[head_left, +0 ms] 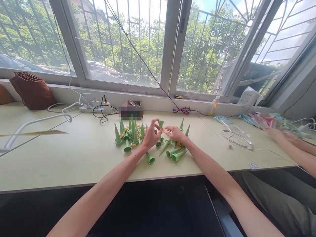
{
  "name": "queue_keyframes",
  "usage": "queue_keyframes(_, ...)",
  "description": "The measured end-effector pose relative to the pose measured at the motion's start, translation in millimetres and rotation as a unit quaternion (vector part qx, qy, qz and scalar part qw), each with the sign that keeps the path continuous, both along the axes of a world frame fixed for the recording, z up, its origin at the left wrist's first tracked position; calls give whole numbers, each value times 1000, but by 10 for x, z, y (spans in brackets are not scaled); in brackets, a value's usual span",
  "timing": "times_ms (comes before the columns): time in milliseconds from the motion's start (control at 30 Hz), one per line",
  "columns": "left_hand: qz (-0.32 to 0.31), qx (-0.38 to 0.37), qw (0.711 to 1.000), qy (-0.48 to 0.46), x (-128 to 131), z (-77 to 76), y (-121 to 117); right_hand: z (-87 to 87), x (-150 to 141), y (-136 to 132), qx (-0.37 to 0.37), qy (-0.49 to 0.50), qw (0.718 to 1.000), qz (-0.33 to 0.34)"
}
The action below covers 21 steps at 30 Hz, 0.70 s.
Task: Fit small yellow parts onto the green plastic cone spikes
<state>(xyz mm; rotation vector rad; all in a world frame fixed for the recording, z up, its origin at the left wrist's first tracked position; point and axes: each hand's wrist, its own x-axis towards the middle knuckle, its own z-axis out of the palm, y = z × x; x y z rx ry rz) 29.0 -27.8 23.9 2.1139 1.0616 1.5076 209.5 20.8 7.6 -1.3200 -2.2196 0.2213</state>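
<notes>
My left hand [151, 134] pinches a green plastic piece [161, 123] with a wide top, its lower part hidden by the fingers. Close beside it, my right hand [174, 132] has its fingertips closed on a small yellow piece [164, 130] just below the green one. Around both hands are several hollow green plastic spikes. One spike [118, 136] stands upright at the left, while another spike [151, 158] lies on its side near the front. Small yellow pieces [179, 144] lie among the spikes under my right hand.
Behind the spikes stands a small box [133, 104], partly blurred. A power strip [98, 108], cables [182, 110] and a bottle [213, 106] line the back of the table [81, 164]. At right, another person's hands [278, 136] are by plastic bags [261, 120].
</notes>
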Motion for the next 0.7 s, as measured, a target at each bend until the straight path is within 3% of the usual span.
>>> queue_keyframes(700,-10,27,999,28,-2,-51,42,18,-10,-15,-7,-5,1000,26)
